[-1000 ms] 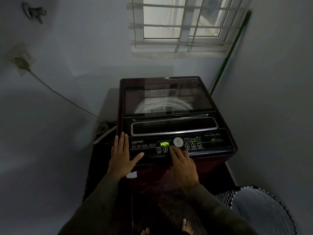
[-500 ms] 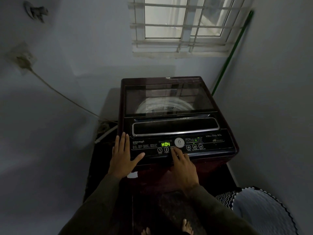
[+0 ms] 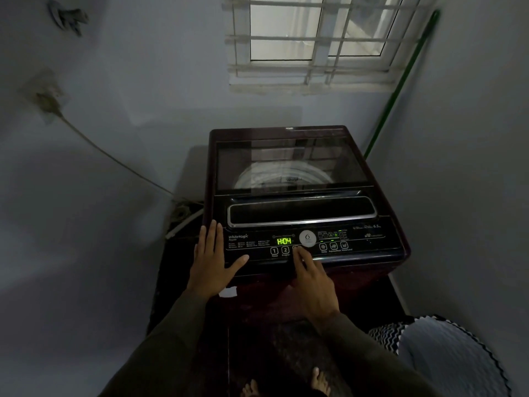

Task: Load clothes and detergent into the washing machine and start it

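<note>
A dark maroon top-loading washing machine [image 3: 383,202] stands in front of me with its glass lid [image 3: 289,164] closed. Through the glass the pale rim of the drum shows. The control panel [image 3: 366,239] has a lit green display [image 3: 284,241] reading H:04. My left hand [image 3: 210,257] lies flat with spread fingers on the machine's front left corner. My right hand [image 3: 313,277] reaches to the panel, and its extended forefinger touches a button right of the one marked 2, just below the round white dial [image 3: 307,238].
A barred window [image 3: 315,38] lets in light above the machine. A green pole [image 3: 400,84] leans in the right corner. A power cord [image 3: 114,159] runs from a wall socket down behind the machine. A patterned basket [image 3: 446,356] sits at lower right. Walls close in on both sides.
</note>
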Demonstrator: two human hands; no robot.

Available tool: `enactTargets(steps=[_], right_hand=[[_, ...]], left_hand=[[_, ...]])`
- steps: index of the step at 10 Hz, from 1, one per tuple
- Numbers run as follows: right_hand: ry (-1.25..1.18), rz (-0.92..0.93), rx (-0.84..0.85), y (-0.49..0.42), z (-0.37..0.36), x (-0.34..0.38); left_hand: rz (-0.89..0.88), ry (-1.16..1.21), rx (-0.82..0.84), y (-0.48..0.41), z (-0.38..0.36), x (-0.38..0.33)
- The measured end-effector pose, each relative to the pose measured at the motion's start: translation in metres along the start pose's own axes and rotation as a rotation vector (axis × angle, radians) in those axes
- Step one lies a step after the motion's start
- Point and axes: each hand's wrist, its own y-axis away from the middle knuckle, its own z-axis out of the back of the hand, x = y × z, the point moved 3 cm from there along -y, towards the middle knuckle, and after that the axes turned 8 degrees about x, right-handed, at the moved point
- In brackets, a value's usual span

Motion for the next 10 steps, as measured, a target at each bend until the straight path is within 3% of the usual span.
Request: enactTargets(steps=[3,5,6,10], right_hand=[[0.016,0.037,-0.028,0.004,0.008,-0.001],[0.053,0.076,-0.166,-0.004,0.024,-0.011],[0.108,0.099,-0.186,-0.013,0.026,-0.021],[0.14,0.111,-0.152,-0.03,0.049,-0.063]], left_hand=[[0.016,-0.018,0.003,0.0,0.002,-0.002],[0.007,-0.133,-0.092,0.008,0.0,-0.014],[-0.055,-0.202,-0.19,0.016,-0.003,-0.037],[-0.073,-0.292,-0.224,0.011,-0.016,-0.122]])
